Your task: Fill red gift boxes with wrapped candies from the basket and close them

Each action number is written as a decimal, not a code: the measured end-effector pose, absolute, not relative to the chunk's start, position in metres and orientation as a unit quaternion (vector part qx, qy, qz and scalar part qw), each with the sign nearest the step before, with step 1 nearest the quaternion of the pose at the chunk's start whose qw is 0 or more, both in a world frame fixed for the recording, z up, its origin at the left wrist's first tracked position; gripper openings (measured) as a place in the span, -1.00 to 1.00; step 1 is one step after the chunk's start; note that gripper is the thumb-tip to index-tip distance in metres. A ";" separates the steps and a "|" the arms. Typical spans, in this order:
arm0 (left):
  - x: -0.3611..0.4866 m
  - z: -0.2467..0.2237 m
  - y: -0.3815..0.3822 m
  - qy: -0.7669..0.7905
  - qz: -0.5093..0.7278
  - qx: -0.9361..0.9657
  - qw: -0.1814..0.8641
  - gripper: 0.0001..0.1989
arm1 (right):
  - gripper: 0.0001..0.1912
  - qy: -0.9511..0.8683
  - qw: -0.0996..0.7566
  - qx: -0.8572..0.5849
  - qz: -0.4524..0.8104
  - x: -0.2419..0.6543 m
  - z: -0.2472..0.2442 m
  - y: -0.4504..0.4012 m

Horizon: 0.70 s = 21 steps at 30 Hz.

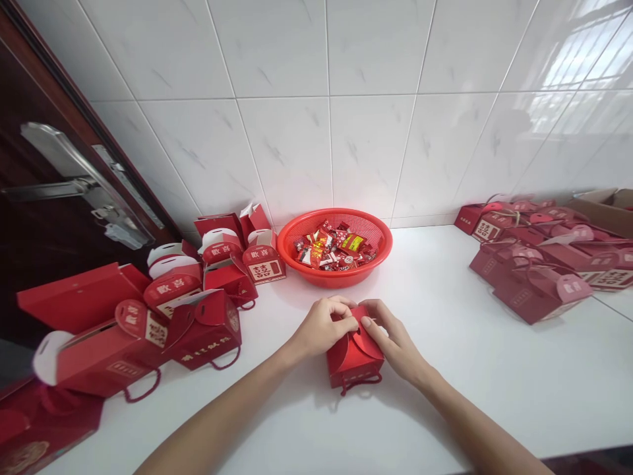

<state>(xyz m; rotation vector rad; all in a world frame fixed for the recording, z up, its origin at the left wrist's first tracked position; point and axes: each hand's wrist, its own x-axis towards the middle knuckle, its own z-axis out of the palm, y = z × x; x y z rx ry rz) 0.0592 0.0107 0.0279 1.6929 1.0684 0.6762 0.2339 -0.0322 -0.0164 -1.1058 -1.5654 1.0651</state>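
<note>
A small red gift box [357,359] stands on the white table in front of me, its curved top flaps folded inward. My left hand [324,324] grips the top flap from the left, thumb and fingers pinched near the slot. From the other side my right hand [393,340] holds the box, its thumb pressed on the upper flap and its fingers behind. A dark red cord handle [363,382] hangs at the near side of the box and touches the table. The fingertips behind the box are partly hidden.
Behind the box sits a red plastic basket [333,280] with wrapped candies [336,247]. Several red boxes [202,330] with flaps up crowd the left. Several closed boxes [539,284] and a brown carton [610,211] stand at right. A tiled wall [370,145] and a door [49,79] border the table.
</note>
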 end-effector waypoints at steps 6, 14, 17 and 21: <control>0.056 0.037 0.014 0.431 0.255 0.664 0.555 -0.72 | -0.59 -0.636 0.442 -0.457 0.437 0.235 -0.016 -0.032; 0.055 0.037 0.013 0.439 0.229 0.697 0.519 -0.81 | -0.65 -0.649 0.443 -0.455 0.419 0.235 -0.013 -0.033; 0.056 0.036 0.012 0.439 0.236 0.703 0.508 -0.82 | -0.66 -0.650 0.442 -0.458 0.416 0.235 -0.014 -0.033; 0.055 0.038 0.012 0.431 0.238 0.700 0.517 -0.79 | -0.65 -0.647 0.438 -0.459 0.424 0.236 -0.014 -0.032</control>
